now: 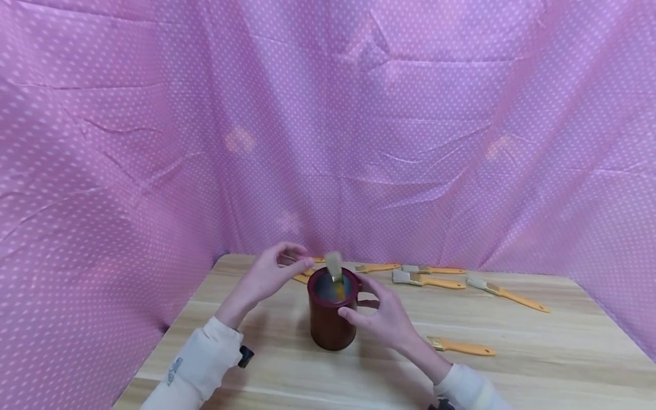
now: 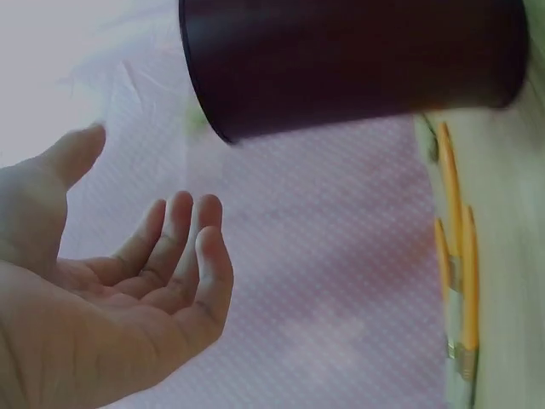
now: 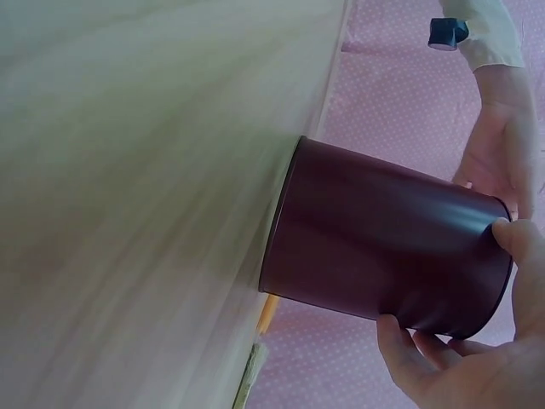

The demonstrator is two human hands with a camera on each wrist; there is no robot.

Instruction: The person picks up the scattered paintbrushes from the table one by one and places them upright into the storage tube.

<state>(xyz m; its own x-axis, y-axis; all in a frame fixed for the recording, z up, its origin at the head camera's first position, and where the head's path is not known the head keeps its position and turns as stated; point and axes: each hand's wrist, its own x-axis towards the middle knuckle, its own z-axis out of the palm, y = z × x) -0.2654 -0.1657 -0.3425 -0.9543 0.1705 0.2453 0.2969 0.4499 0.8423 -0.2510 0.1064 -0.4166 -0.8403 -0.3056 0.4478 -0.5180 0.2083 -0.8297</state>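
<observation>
A dark red cylindrical canister (image 1: 333,327) stands upright on the table. A paintbrush (image 1: 334,265) is inside it, pale bristles pointing up above the rim. My right hand (image 1: 385,316) grips the canister near its top, the thumb on the near side and the fingers around the right side, also seen in the right wrist view with the canister (image 3: 383,239). To the left of the rim is my left hand (image 1: 271,272), thumb apart from loosely bent fingers; in the left wrist view that hand (image 2: 145,298) holds nothing.
Several paintbrushes with yellow-orange handles lie along the back, among them a wide brush (image 1: 443,282) and an angled brush (image 1: 523,300). Another paintbrush (image 1: 466,347) lies right of the right wrist. Behind the wooden table (image 1: 564,353) hangs a pink dotted cloth (image 1: 410,142).
</observation>
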